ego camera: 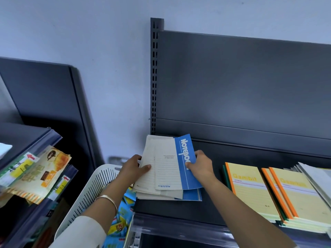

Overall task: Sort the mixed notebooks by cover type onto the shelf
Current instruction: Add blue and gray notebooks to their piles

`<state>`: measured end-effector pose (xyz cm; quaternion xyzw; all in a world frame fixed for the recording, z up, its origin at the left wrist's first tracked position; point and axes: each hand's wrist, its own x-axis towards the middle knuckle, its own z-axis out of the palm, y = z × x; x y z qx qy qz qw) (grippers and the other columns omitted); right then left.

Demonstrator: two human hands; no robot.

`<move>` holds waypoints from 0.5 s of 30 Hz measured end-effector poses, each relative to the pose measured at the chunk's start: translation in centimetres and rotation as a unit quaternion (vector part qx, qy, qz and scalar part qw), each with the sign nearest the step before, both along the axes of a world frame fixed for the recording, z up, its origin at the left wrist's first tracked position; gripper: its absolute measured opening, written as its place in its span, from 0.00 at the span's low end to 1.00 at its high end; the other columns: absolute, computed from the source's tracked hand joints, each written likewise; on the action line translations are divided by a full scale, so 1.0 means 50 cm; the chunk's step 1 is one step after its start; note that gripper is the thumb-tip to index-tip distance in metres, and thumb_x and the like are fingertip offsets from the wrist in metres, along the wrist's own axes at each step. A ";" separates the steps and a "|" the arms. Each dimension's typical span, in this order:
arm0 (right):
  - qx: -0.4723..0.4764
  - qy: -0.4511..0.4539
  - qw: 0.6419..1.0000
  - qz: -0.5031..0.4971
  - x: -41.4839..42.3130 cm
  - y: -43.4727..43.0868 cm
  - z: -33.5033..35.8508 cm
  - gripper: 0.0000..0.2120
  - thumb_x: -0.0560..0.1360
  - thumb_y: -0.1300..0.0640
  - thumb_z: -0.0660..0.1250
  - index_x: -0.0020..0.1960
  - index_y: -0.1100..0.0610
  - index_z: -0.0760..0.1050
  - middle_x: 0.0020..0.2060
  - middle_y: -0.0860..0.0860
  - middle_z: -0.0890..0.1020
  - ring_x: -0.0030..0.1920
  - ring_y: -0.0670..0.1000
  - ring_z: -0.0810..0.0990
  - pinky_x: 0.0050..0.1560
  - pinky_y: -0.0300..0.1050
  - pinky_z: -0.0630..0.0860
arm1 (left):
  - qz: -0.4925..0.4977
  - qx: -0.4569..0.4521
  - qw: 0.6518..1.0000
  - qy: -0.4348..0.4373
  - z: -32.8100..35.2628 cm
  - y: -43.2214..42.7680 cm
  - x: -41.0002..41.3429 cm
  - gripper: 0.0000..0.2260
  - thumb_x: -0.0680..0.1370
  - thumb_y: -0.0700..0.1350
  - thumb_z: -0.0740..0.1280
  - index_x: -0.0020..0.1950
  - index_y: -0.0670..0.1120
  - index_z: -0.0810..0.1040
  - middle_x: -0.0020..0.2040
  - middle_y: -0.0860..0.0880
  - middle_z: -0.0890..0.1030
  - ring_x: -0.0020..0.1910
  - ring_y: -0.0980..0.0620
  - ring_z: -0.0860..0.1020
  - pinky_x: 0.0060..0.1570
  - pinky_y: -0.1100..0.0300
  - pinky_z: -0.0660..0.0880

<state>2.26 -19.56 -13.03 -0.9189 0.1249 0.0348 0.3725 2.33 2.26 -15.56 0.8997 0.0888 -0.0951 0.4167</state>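
Observation:
A fanned bunch of blue-and-cream notebooks (166, 165) is held just above the left end of the dark shelf (211, 201). My left hand (133, 167) grips its left edge, thumb on the cream cover. My right hand (201, 164) pinches the right edge of the blue-spined notebook (186, 158) on top. More of the same notebooks (161, 195) lie stacked flat on the shelf beneath. To the right sit two overlapping piles of yellow notebooks with orange spines (250, 190), (302, 196).
A white slotted basket (93, 190) stands left of the shelf, with colourful packets (121, 217) inside. Grey-covered notebooks (317, 178) lie at the far right. A neighbouring rack on the left holds snack packets (37, 170). The shelf's back panel (241, 86) rises behind.

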 end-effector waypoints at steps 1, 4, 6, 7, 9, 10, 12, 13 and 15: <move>0.004 -0.004 1.000 -0.009 -0.001 -0.004 0.000 0.15 0.77 0.58 0.66 0.60 0.60 0.67 0.58 0.56 0.77 0.53 0.53 0.78 0.43 0.42 0.71 | 0.001 -0.001 1.000 0.001 0.000 -0.001 0.001 0.20 0.77 0.49 0.67 0.66 0.43 0.68 0.60 0.44 0.77 0.50 0.49 0.76 0.45 0.60 0.72; 0.002 -0.022 1.000 -0.020 -0.001 -0.010 -0.003 0.12 0.79 0.57 0.63 0.58 0.60 0.65 0.57 0.57 0.77 0.46 0.51 0.76 0.39 0.43 0.72 | 0.005 0.013 1.000 -0.006 0.002 -0.003 0.004 0.18 0.78 0.46 0.65 0.66 0.43 0.69 0.60 0.44 0.77 0.54 0.48 0.76 0.47 0.61 0.70; 0.000 -0.033 0.999 -0.024 -0.002 -0.011 -0.005 0.11 0.79 0.57 0.62 0.58 0.59 0.63 0.57 0.57 0.77 0.45 0.51 0.76 0.39 0.43 0.73 | 0.010 0.014 1.000 -0.006 0.000 0.000 0.005 0.17 0.78 0.45 0.64 0.66 0.43 0.69 0.60 0.43 0.77 0.54 0.47 0.75 0.50 0.59 0.71; 0.000 -0.038 0.999 -0.024 -0.003 -0.011 -0.005 0.11 0.80 0.56 0.62 0.58 0.58 0.63 0.57 0.57 0.77 0.45 0.50 0.76 0.39 0.43 0.73 | 0.013 0.015 1.000 -0.005 -0.002 0.001 0.004 0.17 0.78 0.44 0.64 0.66 0.43 0.69 0.60 0.43 0.77 0.56 0.46 0.75 0.53 0.57 0.71; -0.002 -0.044 0.999 -0.022 -0.007 -0.012 -0.004 0.11 0.80 0.56 0.61 0.58 0.58 0.62 0.57 0.57 0.77 0.45 0.50 0.76 0.38 0.42 0.73 | 0.014 0.023 1.000 -0.011 -0.002 0.001 -0.003 0.16 0.79 0.43 0.63 0.66 0.42 0.68 0.61 0.43 0.75 0.58 0.45 0.74 0.56 0.55 0.71; -0.001 -0.047 0.999 -0.021 -0.011 -0.015 -0.003 0.11 0.80 0.56 0.61 0.58 0.58 0.62 0.57 0.57 0.77 0.45 0.50 0.76 0.37 0.41 0.72 | 0.013 0.040 0.999 -0.028 0.002 -0.003 -0.008 0.16 0.78 0.42 0.63 0.66 0.42 0.68 0.62 0.43 0.74 0.59 0.44 0.73 0.56 0.55 0.70; 0.001 -0.056 0.998 -0.017 -0.015 -0.015 0.000 0.11 0.80 0.56 0.61 0.58 0.58 0.62 0.57 0.56 0.77 0.44 0.49 0.76 0.33 0.39 0.71 | 0.015 0.122 0.989 -0.087 0.011 -0.008 -0.017 0.17 0.78 0.42 0.63 0.66 0.43 0.68 0.64 0.43 0.70 0.61 0.42 0.71 0.58 0.53 0.69; 0.003 -0.063 0.998 -0.017 -0.016 -0.015 0.004 0.11 0.80 0.55 0.61 0.59 0.58 0.62 0.57 0.56 0.77 0.44 0.49 0.76 0.33 0.39 0.71 | 0.013 0.160 0.980 -0.121 0.020 -0.011 -0.022 0.16 0.78 0.42 0.63 0.65 0.44 0.68 0.64 0.43 0.70 0.61 0.41 0.70 0.57 0.52 0.69; 0.019 -0.083 0.996 -0.024 -0.020 -0.024 0.020 0.12 0.80 0.56 0.60 0.60 0.59 0.63 0.57 0.57 0.78 0.44 0.50 0.76 0.35 0.41 0.72 | 0.004 0.149 0.976 -0.156 0.053 -0.026 -0.030 0.14 0.78 0.40 0.60 0.64 0.44 0.67 0.57 0.44 0.74 0.55 0.41 0.73 0.50 0.52 0.70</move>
